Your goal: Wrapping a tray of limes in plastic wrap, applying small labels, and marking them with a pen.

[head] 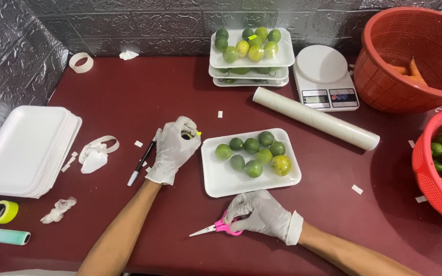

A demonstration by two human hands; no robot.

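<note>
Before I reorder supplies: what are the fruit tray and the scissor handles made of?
The tray looks like white foam, matte with a soft rounded rim. The scissors under the right hand seem to have glossy pink plastic handles and shiny metal blades.

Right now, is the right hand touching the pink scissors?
Touching. The head view shows the gloved right hand resting on the pink scissors, fingers over their handles.

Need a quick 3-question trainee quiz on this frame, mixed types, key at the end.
1. True or false: the right hand rests on pink scissors.
2. What lies on the white tray between the hands? A) limes B) carrots C) eggs
3. Which item stands beside the stacked, filled trays?

Key:
1. True.
2. A, limes.
3. A white kitchen scale.
</note>
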